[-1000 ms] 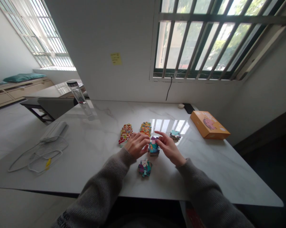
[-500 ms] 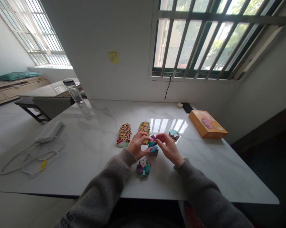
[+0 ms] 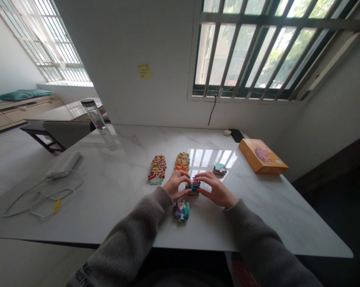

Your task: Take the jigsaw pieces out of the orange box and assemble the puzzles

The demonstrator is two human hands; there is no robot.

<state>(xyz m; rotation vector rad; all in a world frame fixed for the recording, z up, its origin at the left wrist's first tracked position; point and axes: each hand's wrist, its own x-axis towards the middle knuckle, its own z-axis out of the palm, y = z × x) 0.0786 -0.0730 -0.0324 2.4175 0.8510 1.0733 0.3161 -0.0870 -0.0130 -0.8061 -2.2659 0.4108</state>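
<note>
Between my two hands is a stack of blue and purple jigsaw puzzle pieces [image 3: 193,185] on the white marbled table. My left hand [image 3: 177,184] curls around the left side, and my right hand [image 3: 215,189] closes in from the right; the fingers of both rest on the top piece. Just in front lies a small pile of teal and purple puzzle pieces [image 3: 182,210]. Beyond my left hand are a row of red puzzle pieces [image 3: 157,169] and a row of orange-yellow puzzle pieces [image 3: 182,161]. A pale teal stack of puzzle pieces [image 3: 219,168] stands past my right hand.
An orange box [image 3: 262,156] lies at the right, near a black phone [image 3: 236,135] and a small white object [image 3: 227,132]. At the left are a white device [image 3: 63,164] with a looped cable [image 3: 52,199] and a clear bottle [image 3: 94,114].
The purple piece, held tilted above the stack before, now lies level on top of it. My right hand has come down slightly, its fingers along the stack's right edge.
</note>
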